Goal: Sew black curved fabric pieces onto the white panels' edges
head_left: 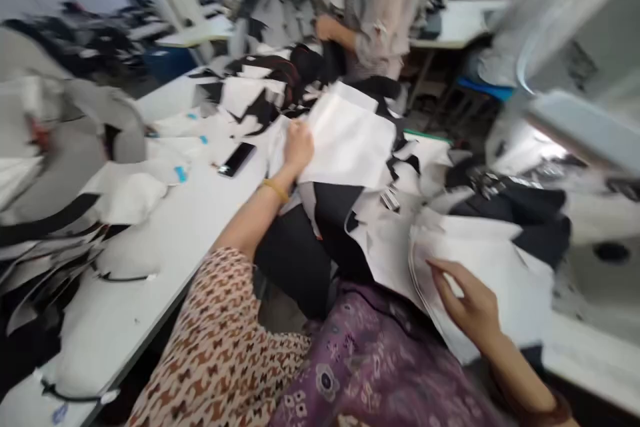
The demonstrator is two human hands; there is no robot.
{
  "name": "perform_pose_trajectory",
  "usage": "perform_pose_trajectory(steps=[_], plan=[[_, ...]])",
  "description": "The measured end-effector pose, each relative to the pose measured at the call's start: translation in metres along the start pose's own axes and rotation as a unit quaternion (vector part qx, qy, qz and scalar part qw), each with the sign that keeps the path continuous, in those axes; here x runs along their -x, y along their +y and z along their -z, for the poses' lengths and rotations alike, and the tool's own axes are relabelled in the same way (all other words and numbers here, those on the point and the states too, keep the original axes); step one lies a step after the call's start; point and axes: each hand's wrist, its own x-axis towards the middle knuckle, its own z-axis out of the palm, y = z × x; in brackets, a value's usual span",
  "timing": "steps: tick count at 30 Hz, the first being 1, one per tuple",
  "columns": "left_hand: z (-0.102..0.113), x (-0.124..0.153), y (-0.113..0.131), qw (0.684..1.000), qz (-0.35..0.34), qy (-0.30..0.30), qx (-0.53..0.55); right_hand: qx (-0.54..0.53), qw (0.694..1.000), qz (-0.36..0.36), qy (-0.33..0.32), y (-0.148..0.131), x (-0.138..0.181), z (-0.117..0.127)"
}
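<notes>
Purple flowered clothing (370,373) fills the foreground below the right hand (467,300), which lies open, fingers spread, on a stack of white fabric pieces (480,273). The left hand (299,147), fingers curled, grips a white fabric panel (347,137) beside the surface (135,320); black-and-white scraps (260,90) lie heaped beyond.

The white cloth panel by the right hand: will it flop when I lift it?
The white cloth panel is probably floppy: its edge curves beside the right hand. It looks light, since the hand rests loosely. Its stacked layers may slide apart, as their edges fan out.
</notes>
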Motion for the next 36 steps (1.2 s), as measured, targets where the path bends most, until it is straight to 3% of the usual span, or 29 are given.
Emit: perform_pose_trajectory(steps=[5,8,9,12,14,17,22,25,29,33,36], plan=[[0.011,0.013,0.026,0.993,-0.111,0.023,0.036,0.060,0.964,-0.255,0.048,0.025,0.061,0.048],[0.010,0.058,0.069,0.977,-0.168,0.007,0.130,0.067,0.933,-0.347,0.062,0.030,0.084,0.055],[0.006,0.079,0.086,0.971,-0.182,-0.029,0.151,0.063,0.930,-0.357,0.064,0.031,0.088,0.055],[-0.020,0.137,0.141,0.948,-0.207,-0.131,0.205,0.052,0.943,-0.324,0.061,0.030,0.085,0.049],[-0.040,0.160,0.171,0.950,-0.174,-0.144,0.218,0.057,0.962,-0.259,0.060,0.028,0.075,0.044],[-0.059,0.167,0.196,0.970,-0.143,-0.137,0.144,0.072,0.982,-0.159,0.073,0.020,0.055,0.035],[-0.060,0.166,0.204,0.973,-0.149,-0.166,0.055,0.121,0.983,-0.104,0.094,0.010,0.020,0.007],[-0.055,0.175,0.205,0.966,-0.141,-0.203,0.079,0.152,0.976,-0.100,0.118,0.012,0.002,-0.010],[-0.048,0.185,0.207,0.953,-0.080,-0.252,0.148,0.223,0.964,-0.064,0.133,0.018,-0.015,-0.016],[-0.050,0.183,0.206,0.922,-0.042,-0.303,0.238,0.281,0.952,-0.028,0.121,0.025,-0.020,-0.012],[-0.056,0.181,0.204,0.864,0.031,-0.393,0.315,0.335,0.936,-0.003,0.107,0.033,-0.014,-0.004]])
